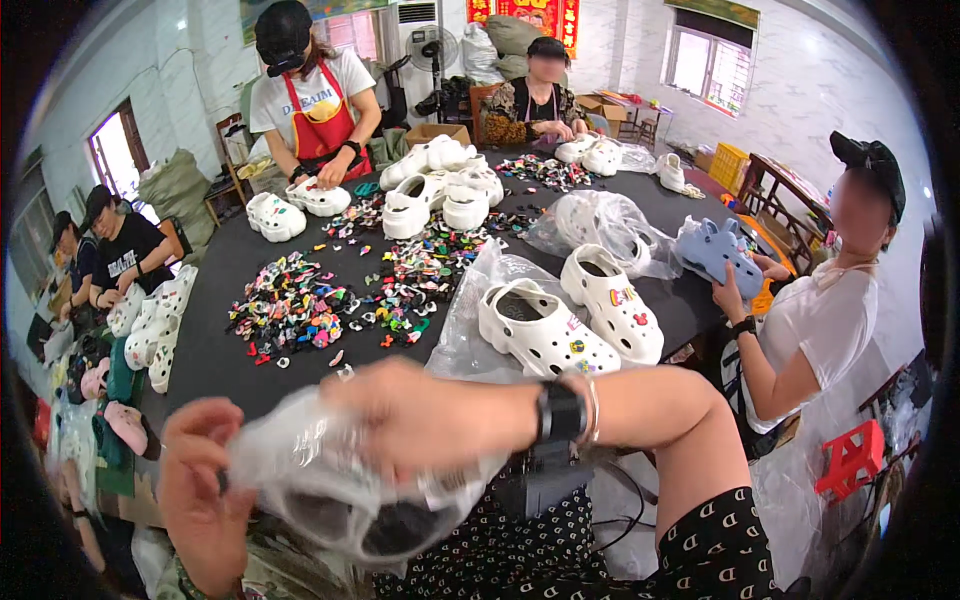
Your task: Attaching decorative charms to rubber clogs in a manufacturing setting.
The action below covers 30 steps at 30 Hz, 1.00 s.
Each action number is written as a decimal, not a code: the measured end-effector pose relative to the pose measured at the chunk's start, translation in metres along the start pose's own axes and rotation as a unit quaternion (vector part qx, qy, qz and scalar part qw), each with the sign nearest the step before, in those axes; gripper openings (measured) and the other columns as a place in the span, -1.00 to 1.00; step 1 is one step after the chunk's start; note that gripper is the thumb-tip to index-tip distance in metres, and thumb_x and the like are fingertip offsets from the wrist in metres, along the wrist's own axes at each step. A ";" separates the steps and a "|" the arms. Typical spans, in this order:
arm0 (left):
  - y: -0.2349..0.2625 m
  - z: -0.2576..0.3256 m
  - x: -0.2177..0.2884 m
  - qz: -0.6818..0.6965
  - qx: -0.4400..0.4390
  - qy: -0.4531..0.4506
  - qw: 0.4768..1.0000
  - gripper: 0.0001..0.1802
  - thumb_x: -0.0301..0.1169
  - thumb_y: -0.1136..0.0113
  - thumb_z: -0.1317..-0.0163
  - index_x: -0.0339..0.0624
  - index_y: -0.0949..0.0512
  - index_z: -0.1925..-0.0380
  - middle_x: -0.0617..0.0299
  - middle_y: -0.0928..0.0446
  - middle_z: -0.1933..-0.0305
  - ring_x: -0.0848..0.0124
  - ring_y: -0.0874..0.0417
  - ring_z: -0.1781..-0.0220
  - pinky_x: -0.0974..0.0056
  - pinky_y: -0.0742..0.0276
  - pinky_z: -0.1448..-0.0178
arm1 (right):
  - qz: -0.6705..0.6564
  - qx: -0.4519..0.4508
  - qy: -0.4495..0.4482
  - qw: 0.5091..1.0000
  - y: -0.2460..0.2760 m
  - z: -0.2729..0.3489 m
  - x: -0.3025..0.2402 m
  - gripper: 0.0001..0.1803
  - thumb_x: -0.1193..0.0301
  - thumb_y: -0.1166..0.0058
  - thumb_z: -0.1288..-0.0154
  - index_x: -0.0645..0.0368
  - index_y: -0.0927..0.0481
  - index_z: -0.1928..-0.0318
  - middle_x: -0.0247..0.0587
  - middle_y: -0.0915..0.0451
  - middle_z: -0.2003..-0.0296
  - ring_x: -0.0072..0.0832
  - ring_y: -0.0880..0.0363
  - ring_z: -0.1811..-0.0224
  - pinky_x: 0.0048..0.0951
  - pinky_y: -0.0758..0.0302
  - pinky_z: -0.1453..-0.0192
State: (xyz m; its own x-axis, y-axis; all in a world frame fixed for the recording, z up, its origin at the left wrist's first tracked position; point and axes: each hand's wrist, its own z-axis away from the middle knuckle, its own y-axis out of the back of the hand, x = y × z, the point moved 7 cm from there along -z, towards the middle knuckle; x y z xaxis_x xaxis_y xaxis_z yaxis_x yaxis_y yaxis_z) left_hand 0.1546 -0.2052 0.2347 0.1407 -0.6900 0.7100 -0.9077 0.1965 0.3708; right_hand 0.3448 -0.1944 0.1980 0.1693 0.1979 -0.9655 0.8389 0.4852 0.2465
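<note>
Low in front of me is a clear plastic bag [300,440], smeared by motion, with a pair of white clogs [345,525] showing through it, their dark openings upward. My right hand [400,415] reaches across from the right and closes on the top of the bag. At the bag's left end, my left hand [205,495] has curled fingers and thumb about its edge; the exact contact is blurred. Just beyond my right forearm, another pair of white clogs [545,330] with colourful charms lies on a flattened clear bag [455,340].
A black table [205,350] carries heaps of small colourful shoe charms [290,310] and a stack of white clogs [440,190]. A bagged pair [595,225] lies right of centre. At right, a person holds blue clogs [710,250]; others work around. A red stool [850,460] stands on the floor.
</note>
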 end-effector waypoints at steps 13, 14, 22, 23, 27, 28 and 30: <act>0.078 0.075 -0.121 -0.014 0.154 0.231 0.961 -0.87 -0.44 -0.07 -0.37 -0.19 -0.44 0.13 0.11 -0.47 -0.07 0.33 -0.50 -0.11 0.20 -0.38 -0.25 | 0.391 0.565 0.247 0.683 0.442 0.159 0.014 -0.61 0.15 -0.15 -0.30 0.31 -0.60 0.23 0.09 -0.63 0.48 -0.03 -0.64 0.38 -0.15 -0.55 0.24; 0.088 0.093 -0.119 -0.036 0.169 0.247 0.954 -0.87 -0.44 -0.07 -0.37 -0.19 -0.44 0.13 0.11 -0.47 -0.07 0.33 -0.50 -0.11 0.20 -0.38 -0.25 | 0.490 0.574 0.110 0.647 0.424 0.133 0.030 -0.56 0.08 -0.15 -0.28 0.29 -0.60 0.26 0.11 -0.62 0.48 0.00 -0.64 0.37 -0.11 -0.55 0.25; 0.119 0.176 -0.127 -0.106 0.280 0.362 0.883 -0.85 -0.45 -0.07 -0.38 -0.34 -0.53 0.25 0.23 -0.56 0.22 0.46 -0.54 0.13 0.35 -0.45 -0.06 | 0.691 0.320 -0.241 0.602 0.522 0.135 0.250 -0.70 0.20 -0.07 -0.34 0.14 -0.54 0.44 -0.18 -0.56 0.53 -0.33 -0.57 0.49 -0.35 -0.46 0.46; 0.138 0.192 -0.129 -0.133 0.301 0.389 0.860 -0.86 -0.45 -0.10 -0.37 -0.33 -0.55 0.26 0.26 -0.56 0.24 0.49 -0.54 0.14 0.38 -0.44 -0.04 | 0.664 0.301 -0.200 0.654 0.493 0.081 0.269 -0.71 0.20 -0.06 -0.34 0.14 -0.52 0.41 -0.16 -0.53 0.49 -0.31 -0.54 0.45 -0.33 -0.44 0.42; 0.206 0.248 -0.106 -0.175 0.402 0.362 0.822 -0.83 -0.36 -0.19 -0.34 -0.26 -0.56 0.24 0.26 -0.61 0.19 0.45 -0.61 0.07 0.34 -0.48 -0.13 | 0.532 0.214 -0.076 0.816 0.374 -0.069 0.320 -0.72 0.19 -0.01 -0.35 0.17 -0.45 0.29 -0.09 -0.43 0.35 -0.23 -0.42 0.31 -0.27 -0.33 0.26; 0.225 0.268 -0.098 -0.189 0.425 0.347 0.814 -0.83 -0.36 -0.21 -0.33 -0.26 -0.56 0.24 0.28 -0.60 0.21 0.45 -0.61 0.08 0.35 -0.48 -0.13 | 0.496 0.192 -0.054 0.845 0.352 -0.096 0.328 -0.71 0.19 0.01 -0.35 0.18 -0.43 0.26 -0.07 -0.40 0.31 -0.21 -0.39 0.28 -0.26 -0.30 0.23; 0.253 0.302 -0.083 -0.277 0.457 0.378 0.756 -0.83 -0.36 -0.22 -0.32 -0.25 -0.57 0.25 0.31 -0.59 0.26 0.51 -0.59 0.15 0.40 -0.47 -0.04 | 0.421 0.147 -0.032 0.895 0.311 -0.121 0.346 -0.70 0.18 0.03 -0.35 0.19 -0.39 0.20 -0.04 -0.35 0.24 -0.17 -0.34 0.20 -0.23 -0.25 0.15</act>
State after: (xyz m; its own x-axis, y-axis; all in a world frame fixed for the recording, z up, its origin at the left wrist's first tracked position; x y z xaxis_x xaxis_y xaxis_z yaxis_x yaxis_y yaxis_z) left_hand -0.2066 -0.3082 0.0888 0.4722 0.1729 0.8644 -0.4722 -0.7784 0.4136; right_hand 0.6016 0.1285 -0.0492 0.8266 0.3332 -0.4536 0.4986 -0.0597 0.8648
